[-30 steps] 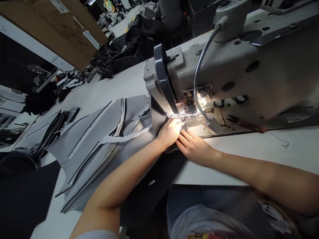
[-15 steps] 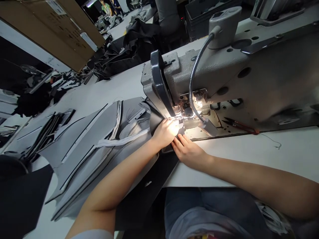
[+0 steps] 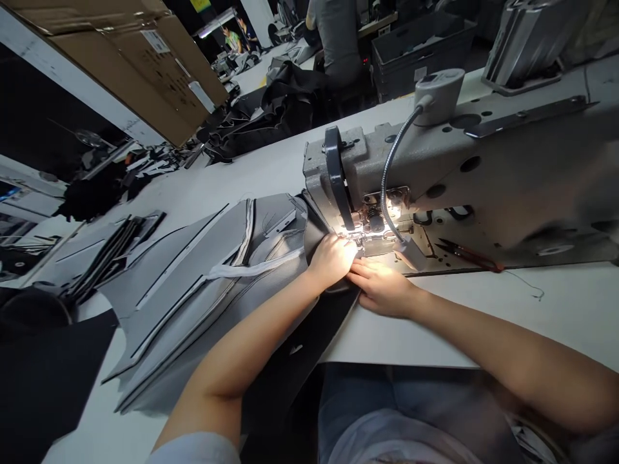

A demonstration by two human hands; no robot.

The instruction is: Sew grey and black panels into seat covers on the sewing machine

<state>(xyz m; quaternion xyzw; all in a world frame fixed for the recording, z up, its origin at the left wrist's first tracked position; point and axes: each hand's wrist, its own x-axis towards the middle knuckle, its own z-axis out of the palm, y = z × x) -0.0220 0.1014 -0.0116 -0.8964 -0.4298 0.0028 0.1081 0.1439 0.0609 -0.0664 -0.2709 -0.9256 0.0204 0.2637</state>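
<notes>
An industrial sewing machine (image 3: 464, 167) stands on the white table, its lit needle area and presser foot (image 3: 362, 240) just beyond my hands. My left hand (image 3: 331, 261) presses a black fabric panel (image 3: 294, 357) close to the foot, with fingertips almost under the lamp. My right hand (image 3: 384, 290) grips the same black fabric's edge beside it. A grey perforated panel (image 3: 203, 303) with a white strip (image 3: 256, 265) and black-edged seams spreads to the left of my left forearm. The needle itself is too small and bright to make out.
Red-handled thread snips (image 3: 467, 256) lie on the machine bed to the right. Black fabric pieces (image 3: 271, 109) are heaped beyond the table, below a cardboard box (image 3: 130, 64). A seated person in a grey shirt (image 3: 336, 38) works farther back, beside a dark crate (image 3: 420, 51).
The whole view has shifted as my head moved, putting the machine further right and lower. Both hands stay on the black fabric at the presser foot, with the right hand slightly closer to the left.
</notes>
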